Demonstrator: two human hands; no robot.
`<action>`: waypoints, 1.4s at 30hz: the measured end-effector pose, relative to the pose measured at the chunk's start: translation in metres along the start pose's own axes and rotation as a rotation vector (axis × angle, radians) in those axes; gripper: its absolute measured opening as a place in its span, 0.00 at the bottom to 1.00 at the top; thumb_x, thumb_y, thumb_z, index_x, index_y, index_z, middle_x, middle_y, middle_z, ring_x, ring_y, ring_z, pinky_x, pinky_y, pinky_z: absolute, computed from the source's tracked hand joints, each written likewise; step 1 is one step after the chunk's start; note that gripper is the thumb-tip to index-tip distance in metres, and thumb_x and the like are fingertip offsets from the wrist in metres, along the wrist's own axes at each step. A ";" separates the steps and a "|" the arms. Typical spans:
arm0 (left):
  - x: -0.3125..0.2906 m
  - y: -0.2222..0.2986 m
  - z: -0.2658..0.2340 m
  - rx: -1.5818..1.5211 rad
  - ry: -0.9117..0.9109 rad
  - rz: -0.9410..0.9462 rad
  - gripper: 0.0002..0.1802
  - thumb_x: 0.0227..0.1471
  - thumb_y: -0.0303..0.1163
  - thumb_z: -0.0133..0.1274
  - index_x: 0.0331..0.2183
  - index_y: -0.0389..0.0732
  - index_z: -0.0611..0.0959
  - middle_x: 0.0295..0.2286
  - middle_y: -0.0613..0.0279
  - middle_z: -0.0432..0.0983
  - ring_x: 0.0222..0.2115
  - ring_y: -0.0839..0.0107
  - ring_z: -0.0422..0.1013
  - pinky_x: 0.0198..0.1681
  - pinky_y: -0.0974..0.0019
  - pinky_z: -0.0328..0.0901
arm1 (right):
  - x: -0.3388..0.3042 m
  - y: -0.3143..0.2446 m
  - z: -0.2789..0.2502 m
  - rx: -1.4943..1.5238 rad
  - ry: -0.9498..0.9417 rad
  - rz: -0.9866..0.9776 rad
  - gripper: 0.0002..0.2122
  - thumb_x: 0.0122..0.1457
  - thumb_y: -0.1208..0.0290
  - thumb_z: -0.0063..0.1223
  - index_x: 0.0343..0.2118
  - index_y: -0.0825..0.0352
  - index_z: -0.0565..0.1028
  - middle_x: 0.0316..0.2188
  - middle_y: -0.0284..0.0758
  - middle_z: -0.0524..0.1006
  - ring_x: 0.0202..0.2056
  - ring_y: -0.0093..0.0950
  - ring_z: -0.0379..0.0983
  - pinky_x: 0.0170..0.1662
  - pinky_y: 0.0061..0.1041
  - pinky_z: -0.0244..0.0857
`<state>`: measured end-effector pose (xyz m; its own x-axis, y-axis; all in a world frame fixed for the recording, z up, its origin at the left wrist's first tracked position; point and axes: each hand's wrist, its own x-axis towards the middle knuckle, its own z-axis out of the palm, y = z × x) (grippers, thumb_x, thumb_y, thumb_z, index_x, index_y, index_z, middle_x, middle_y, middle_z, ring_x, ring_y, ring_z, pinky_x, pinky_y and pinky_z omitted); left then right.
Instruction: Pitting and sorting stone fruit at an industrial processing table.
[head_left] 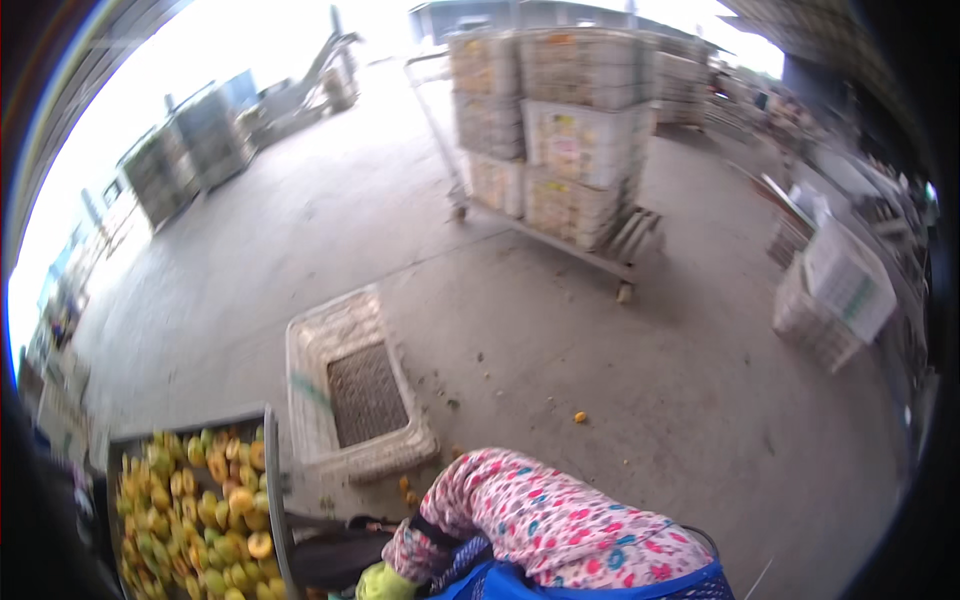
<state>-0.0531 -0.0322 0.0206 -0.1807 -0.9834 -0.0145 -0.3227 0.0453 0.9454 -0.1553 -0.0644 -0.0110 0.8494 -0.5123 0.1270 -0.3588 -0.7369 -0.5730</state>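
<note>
My right arm, in a pink floral sleeve (pixel 570 510), bends down toward the lower edge. At its end, my right hand (pixel 385 583) wears a yellow-green glove and is partly cut off by the frame, so its fingers do not show. A blue apron (pixel 530 582) covers my front. Left of the right hand, a dark-rimmed tray (pixel 268 450) holds many halved yellow-green fruits (pixel 210 510), some with orange cut faces up. The hand is apart from the tray, near a dark, blurred shape. My left hand is out of the picture.
A dirty white plastic crate (pixel 310 415) sits on the concrete floor beyond the tray. Fruit bits (pixel 580 417) lie scattered. Ahead, a wheeled cart (pixel 590 262) carries stacked white crates (pixel 570 145). More crates (pixel 835 285) stand at right, and tall stacks (pixel 185 155) at far left.
</note>
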 end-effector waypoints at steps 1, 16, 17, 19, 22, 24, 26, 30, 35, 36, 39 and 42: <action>-0.009 0.003 -0.006 0.028 0.010 0.016 0.13 0.55 0.34 0.44 0.32 0.35 0.77 0.24 0.63 0.75 0.24 0.75 0.71 0.24 0.70 0.66 | 0.006 0.009 0.026 -0.081 0.040 0.042 0.17 0.43 0.60 0.56 0.36 0.64 0.75 0.30 0.41 0.78 0.35 0.40 0.76 0.39 0.35 0.69; -0.028 0.001 -0.020 -0.673 0.804 -0.113 0.22 0.59 0.43 0.45 0.34 0.31 0.79 0.23 0.56 0.77 0.23 0.72 0.72 0.28 0.71 0.68 | 0.004 -0.046 -0.058 1.215 -0.401 0.452 0.07 0.43 0.71 0.52 0.24 0.69 0.74 0.19 0.34 0.74 0.18 0.24 0.69 0.21 0.25 0.62; -0.032 0.000 -0.028 -0.655 0.831 -0.110 0.22 0.59 0.43 0.45 0.34 0.31 0.79 0.23 0.56 0.77 0.23 0.72 0.72 0.28 0.71 0.68 | 0.009 -0.050 -0.050 1.291 -0.352 0.414 0.07 0.44 0.72 0.51 0.26 0.68 0.74 0.19 0.34 0.74 0.19 0.23 0.68 0.21 0.24 0.62; -0.038 -0.012 -0.036 -0.738 0.965 -0.023 0.25 0.60 0.47 0.43 0.37 0.32 0.77 0.26 0.55 0.78 0.25 0.71 0.73 0.28 0.71 0.68 | 0.018 -0.043 -0.024 1.436 -0.368 0.430 0.08 0.47 0.73 0.50 0.31 0.68 0.73 0.21 0.31 0.72 0.20 0.20 0.67 0.22 0.21 0.61; -0.069 -0.058 -0.063 -0.812 1.008 -0.013 0.26 0.60 0.50 0.41 0.41 0.33 0.75 0.29 0.54 0.78 0.27 0.71 0.73 0.30 0.71 0.68 | 0.036 -0.078 -0.024 1.706 -0.330 0.385 0.10 0.50 0.71 0.51 0.35 0.69 0.71 0.22 0.30 0.70 0.21 0.19 0.65 0.24 0.19 0.61; -0.074 -0.016 -0.073 -0.824 0.985 -0.004 0.27 0.61 0.50 0.40 0.44 0.34 0.73 0.33 0.54 0.77 0.29 0.71 0.73 0.32 0.70 0.69 | 0.041 -0.078 -0.026 1.671 -0.356 0.326 0.09 0.52 0.71 0.51 0.35 0.67 0.70 0.23 0.29 0.69 0.21 0.19 0.64 0.24 0.18 0.61; -0.084 -0.001 -0.070 0.262 1.009 0.201 0.27 0.61 0.50 0.38 0.45 0.35 0.72 0.36 0.54 0.76 0.32 0.70 0.73 0.36 0.69 0.70 | 0.041 -0.070 -0.031 1.668 -0.449 0.197 0.07 0.52 0.69 0.51 0.32 0.64 0.70 0.23 0.28 0.69 0.22 0.17 0.63 0.25 0.17 0.60; -0.102 -0.006 -0.078 -0.545 1.060 0.183 0.22 0.62 0.41 0.40 0.49 0.32 0.70 0.40 0.52 0.74 0.38 0.68 0.73 0.40 0.69 0.70 | 0.054 -0.074 -0.012 0.481 -0.058 0.120 0.10 0.49 0.68 0.54 0.32 0.67 0.70 0.22 0.39 0.74 0.23 0.29 0.72 0.28 0.32 0.65; -0.110 0.000 -0.085 0.033 1.063 0.114 0.19 0.62 0.38 0.42 0.45 0.33 0.73 0.40 0.55 0.74 0.36 0.71 0.72 0.39 0.70 0.68 | 0.061 -0.091 0.003 0.652 0.115 0.034 0.07 0.52 0.69 0.52 0.31 0.65 0.71 0.26 0.42 0.76 0.29 0.46 0.72 0.31 0.38 0.65; -0.110 -0.001 -0.084 -0.179 1.085 0.126 0.18 0.61 0.37 0.42 0.45 0.33 0.74 0.40 0.56 0.73 0.35 0.71 0.72 0.39 0.70 0.69 | 0.062 -0.096 0.002 0.672 -0.052 0.071 0.07 0.52 0.70 0.52 0.31 0.66 0.71 0.24 0.41 0.76 0.27 0.44 0.72 0.29 0.36 0.66; -0.110 -0.001 -0.088 0.277 1.160 0.180 0.18 0.61 0.35 0.42 0.47 0.33 0.73 0.37 0.57 0.73 0.32 0.70 0.73 0.37 0.70 0.69 | 0.062 -0.070 0.026 1.224 -0.480 0.220 0.06 0.51 0.71 0.51 0.30 0.66 0.71 0.21 0.39 0.75 0.22 0.37 0.73 0.26 0.32 0.66; -0.110 -0.002 -0.099 0.737 1.183 0.178 0.18 0.61 0.34 0.41 0.47 0.32 0.72 0.34 0.56 0.73 0.30 0.69 0.74 0.36 0.71 0.68 | 0.058 -0.045 0.053 0.453 -0.001 -0.244 0.07 0.49 0.72 0.50 0.31 0.67 0.72 0.21 0.37 0.74 0.22 0.28 0.72 0.25 0.26 0.66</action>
<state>0.0592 0.0583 0.0525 0.4890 -0.5021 0.7133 -0.8518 -0.0989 0.5144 -0.0694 -0.0382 -0.0207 0.8877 -0.3491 0.3001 0.0531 -0.5699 -0.8200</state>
